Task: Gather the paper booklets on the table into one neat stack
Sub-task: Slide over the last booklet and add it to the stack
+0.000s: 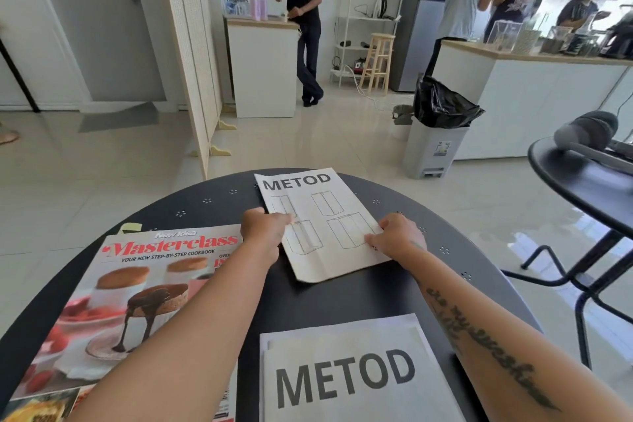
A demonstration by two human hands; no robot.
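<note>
A white METOD booklet (322, 216) with cabinet drawings lies tilted at the far side of the round black table (342, 295). My left hand (263, 233) pinches its left edge and my right hand (400, 238) grips its right edge. A second METOD booklet (349, 373), lying on at least one more sheet, sits at the near edge between my forearms. A Masterclass cookbook magazine (137, 301) lies at the left, partly under my left forearm, over other printed pages (37, 404).
A small yellow-green note (130, 227) peeks out behind the magazine. Another black table (582, 178) with a grey headset stands at the right. A grey bin with a black bag (435, 137) is beyond. People stand by the counters at the back.
</note>
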